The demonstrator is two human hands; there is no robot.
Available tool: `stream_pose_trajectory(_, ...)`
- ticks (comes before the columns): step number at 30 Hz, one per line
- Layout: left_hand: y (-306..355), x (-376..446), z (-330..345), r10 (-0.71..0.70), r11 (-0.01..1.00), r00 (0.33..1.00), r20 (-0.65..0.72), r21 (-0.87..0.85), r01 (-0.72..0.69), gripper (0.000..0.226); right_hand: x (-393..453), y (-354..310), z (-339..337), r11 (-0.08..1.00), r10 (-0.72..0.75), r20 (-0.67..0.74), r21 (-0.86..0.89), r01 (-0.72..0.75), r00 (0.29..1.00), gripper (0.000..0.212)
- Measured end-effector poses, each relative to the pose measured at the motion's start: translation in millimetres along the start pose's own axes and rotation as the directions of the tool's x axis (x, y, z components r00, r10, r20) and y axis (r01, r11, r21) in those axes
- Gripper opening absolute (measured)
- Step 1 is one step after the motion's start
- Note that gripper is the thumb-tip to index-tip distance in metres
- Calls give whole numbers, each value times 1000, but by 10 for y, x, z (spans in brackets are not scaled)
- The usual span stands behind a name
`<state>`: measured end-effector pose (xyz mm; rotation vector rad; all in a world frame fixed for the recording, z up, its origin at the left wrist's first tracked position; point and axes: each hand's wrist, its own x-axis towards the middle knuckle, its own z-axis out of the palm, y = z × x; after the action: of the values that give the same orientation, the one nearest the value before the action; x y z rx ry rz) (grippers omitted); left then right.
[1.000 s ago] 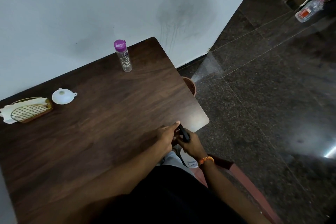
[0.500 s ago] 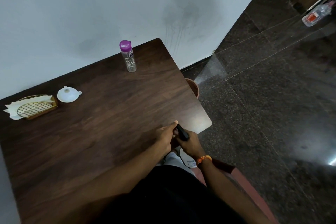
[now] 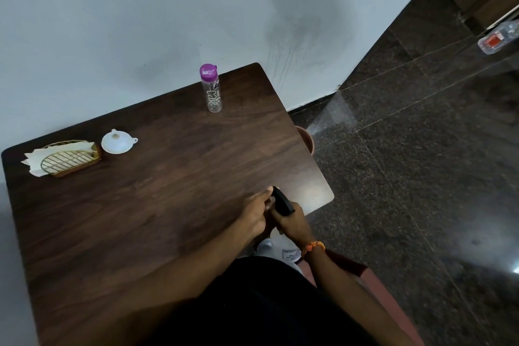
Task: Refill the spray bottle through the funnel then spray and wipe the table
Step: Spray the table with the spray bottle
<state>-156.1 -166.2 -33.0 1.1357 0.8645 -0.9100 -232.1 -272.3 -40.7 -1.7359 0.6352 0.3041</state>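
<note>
Nearest the viewer, both hands meet at the near right edge of the desk point(image 3: 168, 205), over the lap. Right hand point(image 3: 290, 222): grip clamped on the black spray head point(image 3: 283, 202), which is tilted with its tip pointing away. Left hand point(image 3: 257, 212): fingers curled against the same spray head from the left; whether this grip is fully clamped on it or only steadying it cannot be told. Spray bottle point(image 3: 283, 251): only a pale body with a label shows below the wrists, off the desk edge, so its fill level and whether the head is loosened are hidden.

Risks, as judged: the bottle is held over the lap, not over the desk, so a head that comes free suddenly could drip or tip liquid onto clothing or floor. Farther off, the white funnel point(image 3: 117, 143) lies spout-up beside the napkin holder point(image 3: 68, 159) at the far left, well apart from the hands, and the purple-capped water bottle point(image 3: 211, 88) stands near the far edge; a long one-handed reach for either could leave the open bottle unsteadied.
</note>
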Motion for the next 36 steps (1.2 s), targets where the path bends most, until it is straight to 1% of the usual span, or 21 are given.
stream_pose_trajectory(3,-40,58,-28,-42,998,998,42,-52,44,28,3,-38,57,999,6,2,-35,-6,1000,20)
stream_pose_trajectory(6,-9,25,-4,-42,998,999,23,-43,43,46,20,-14,100,996,-7,-1,-93,7,1000,17)
stream_pose_trajectory(7,7,8,6,-39,999,999,22,-36,40,48,10,-7,115,995,-13,-9,-103,12,1000,15)
stream_pose_trajectory(9,12,28,11,-36,999,999,17,-9,37,40,-11,19,132,995,-8,-43,-104,3,999,8)
stream_pose_trajectory(10,12,34,18,-43,999,999,19,-3,43,32,-20,42,134,994,-10,-61,-106,4,998,7)
stream_pose_trajectory(11,8,47,23,-54,999,998,25,1,54,26,-30,60,132,992,-12,-77,-123,3,997,12)
stream_pose_trajectory(12,2,65,30,-65,998,998,27,3,65,23,-44,72,126,991,-6,-79,-134,-4,997,13)
stream_pose_trajectory(14,-32,106,11,-80,997,996,26,-13,80,21,-84,80,110,992,2,-61,-126,-10,998,4)
stream_pose_trajectory(16,-76,145,7,-104,994,993,56,-32,106,21,-114,88,82,995,-7,-61,-98,1,998,18)
stream_pose_trajectory(17,-101,161,16,-108,993,991,80,-41,112,23,-133,82,67,995,-12,-75,-96,5,997,20)
stream_pose_trajectory(19,-142,186,40,-128,991,984,124,-31,133,32,-158,106,41,996,-14,-115,-90,4,993,10)
stream_pose_trajectory(20,-162,189,64,-134,990,981,137,-13,137,34,-162,125,25,996,-14,-142,-93,0,990,9)
stream_pose_trajectory(22,-193,173,125,-146,989,976,161,38,141,35,-157,181,-11,994,-8,-195,-112,-14,981,15)
stream_pose_trajectory(24,-236,169,186,-161,986,975,153,72,151,34,-163,194,-49,995,0,-197,-99,-19,980,11)
stream_pose_trajectory(26,-287,179,234,-153,985,981,121,95,142,39,-164,210,-87,994,-10,-183,-109,-10,983,5)
stream_pose_trajectory(28,-333,204,279,-121,988,990,68,106,114,46,-174,233,-131,993,-27,-170,-121,7,985,8)
stream_pose_trajectory(30,-355,223,317,-107,989,993,46,104,102,49,-192,253,-168,990,-34,-174,-139,9,984,6)
stream_pose_trajectory(33,-366,202,401,-125,988,987,98,108,114,38,-222,269,-244,988,-19,-211,-151,-13,977,7)
stream_pose_trajectory(35,-367,177,452,-122,985,983,137,135,103,19,-235,266,-297,990,-11,-240,-141,-24,971,15)
stream_pose_trajectory(36,-352,132,490,-129,983,978,164,149,104,16,-233,274,-328,990,-14,-251,-141,-22,968,17)
